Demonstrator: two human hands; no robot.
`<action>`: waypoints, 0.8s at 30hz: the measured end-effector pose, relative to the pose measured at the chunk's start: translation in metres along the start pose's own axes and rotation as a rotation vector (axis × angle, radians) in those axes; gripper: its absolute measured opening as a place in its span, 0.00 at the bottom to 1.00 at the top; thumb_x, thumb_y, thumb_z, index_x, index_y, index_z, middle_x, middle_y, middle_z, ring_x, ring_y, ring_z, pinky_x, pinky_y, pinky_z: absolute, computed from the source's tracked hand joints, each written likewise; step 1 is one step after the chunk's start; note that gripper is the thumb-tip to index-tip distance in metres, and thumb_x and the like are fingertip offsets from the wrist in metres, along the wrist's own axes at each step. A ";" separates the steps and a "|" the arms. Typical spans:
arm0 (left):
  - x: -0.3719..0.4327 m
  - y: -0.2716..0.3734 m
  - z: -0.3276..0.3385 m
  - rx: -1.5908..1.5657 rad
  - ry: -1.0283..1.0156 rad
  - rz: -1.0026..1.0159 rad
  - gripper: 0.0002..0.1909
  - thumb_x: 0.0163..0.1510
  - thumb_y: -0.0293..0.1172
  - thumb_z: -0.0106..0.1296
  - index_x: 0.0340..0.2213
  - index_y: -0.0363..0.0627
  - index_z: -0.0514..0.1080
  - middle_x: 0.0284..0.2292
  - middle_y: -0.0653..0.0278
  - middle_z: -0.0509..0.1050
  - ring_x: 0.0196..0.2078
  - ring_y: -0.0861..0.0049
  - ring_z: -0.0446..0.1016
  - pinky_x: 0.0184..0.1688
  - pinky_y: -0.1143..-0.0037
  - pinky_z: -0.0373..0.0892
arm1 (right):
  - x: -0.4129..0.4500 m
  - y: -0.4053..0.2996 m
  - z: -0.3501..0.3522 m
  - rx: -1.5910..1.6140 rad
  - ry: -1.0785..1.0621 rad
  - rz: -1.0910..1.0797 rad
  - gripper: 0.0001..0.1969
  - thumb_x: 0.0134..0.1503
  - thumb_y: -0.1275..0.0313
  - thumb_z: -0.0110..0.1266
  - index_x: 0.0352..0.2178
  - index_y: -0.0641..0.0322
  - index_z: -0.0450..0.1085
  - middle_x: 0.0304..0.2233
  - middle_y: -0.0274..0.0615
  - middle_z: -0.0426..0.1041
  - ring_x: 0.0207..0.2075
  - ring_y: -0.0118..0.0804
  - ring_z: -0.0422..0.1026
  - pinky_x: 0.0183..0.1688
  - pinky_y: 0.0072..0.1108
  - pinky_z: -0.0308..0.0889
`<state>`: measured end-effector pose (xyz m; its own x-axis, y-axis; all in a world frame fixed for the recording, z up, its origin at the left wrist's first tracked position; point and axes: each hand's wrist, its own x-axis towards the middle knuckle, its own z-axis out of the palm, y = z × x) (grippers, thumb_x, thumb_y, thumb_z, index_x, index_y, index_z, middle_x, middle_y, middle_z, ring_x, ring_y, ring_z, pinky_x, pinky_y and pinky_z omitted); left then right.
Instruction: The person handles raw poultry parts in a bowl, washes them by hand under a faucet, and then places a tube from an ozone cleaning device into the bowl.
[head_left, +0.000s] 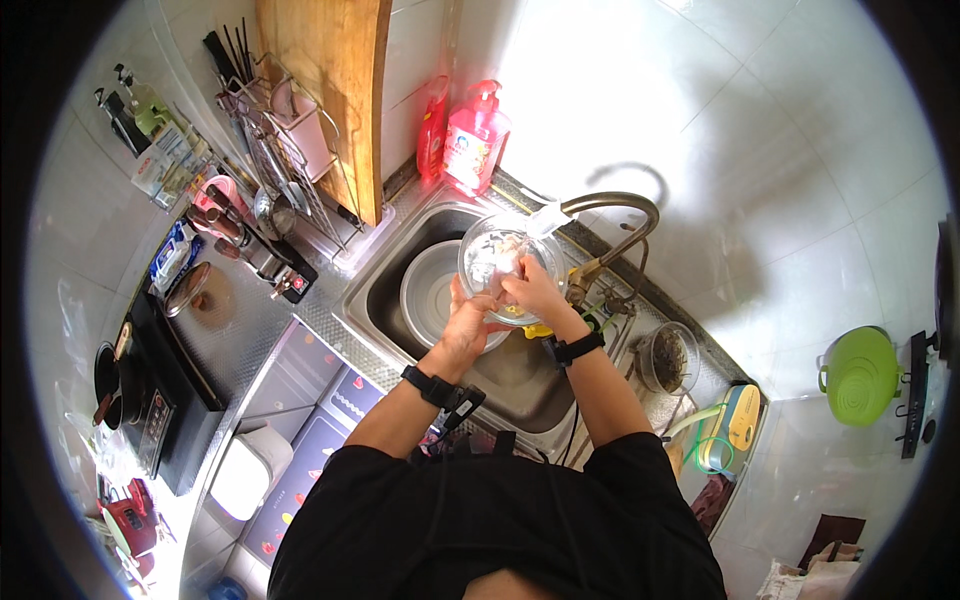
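Observation:
Above the metal sink (525, 390), my left hand (469, 322) grips the rim of a clear glass bowl (553, 266) on its near left side. My right hand (531, 289) reaches inside the bowl, its fingers bent against pale, wet pieces (510, 251) that I cannot identify; whether it pinches any is unclear. The white spout end of a curved brass-coloured faucet (615, 196) is at the bowl's far right rim. Below and to the left, a pale round basin (429, 296) stands in the sink, partly covered by the bowl and my left hand.
Two red pump or squeeze bottles (476, 142) stand behind the sink. To the left are a wire utensil rack (319, 202), a knife block (281, 262) and a black stove (176, 390). A clear tub (667, 358) with dark contents sits right of the sink.

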<state>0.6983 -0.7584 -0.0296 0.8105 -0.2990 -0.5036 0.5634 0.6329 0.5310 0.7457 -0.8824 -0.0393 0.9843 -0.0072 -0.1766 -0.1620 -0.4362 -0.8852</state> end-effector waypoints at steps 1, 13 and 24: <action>0.000 0.000 0.000 -0.002 0.015 -0.003 0.35 0.29 0.19 0.39 0.41 0.55 0.41 0.38 0.58 0.55 0.37 0.65 0.59 0.26 0.63 0.65 | 0.000 0.001 0.001 0.023 0.028 0.021 0.14 0.37 0.69 0.44 0.24 0.72 0.58 0.20 0.46 0.64 0.20 0.33 0.64 0.22 0.20 0.59; -0.005 0.004 0.004 0.002 0.025 0.028 0.34 0.30 0.20 0.41 0.41 0.55 0.42 0.33 0.60 0.57 0.36 0.68 0.60 0.23 0.66 0.66 | -0.005 -0.015 0.000 0.603 0.088 0.287 0.11 0.45 0.68 0.42 0.29 0.64 0.57 0.21 0.37 0.62 0.19 0.23 0.62 0.20 0.15 0.60; -0.004 0.005 0.000 0.022 -0.025 0.022 0.33 0.31 0.19 0.40 0.41 0.56 0.43 0.36 0.61 0.56 0.36 0.68 0.60 0.23 0.67 0.66 | -0.017 -0.038 -0.002 -0.191 0.023 -0.054 0.09 0.37 0.77 0.47 0.24 0.67 0.62 0.25 0.43 0.64 0.25 0.32 0.65 0.26 0.16 0.60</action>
<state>0.6977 -0.7545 -0.0249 0.8263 -0.3031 -0.4748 0.5487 0.6235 0.5568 0.7348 -0.8671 -0.0018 0.9928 0.0014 -0.1195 -0.0948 -0.5995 -0.7948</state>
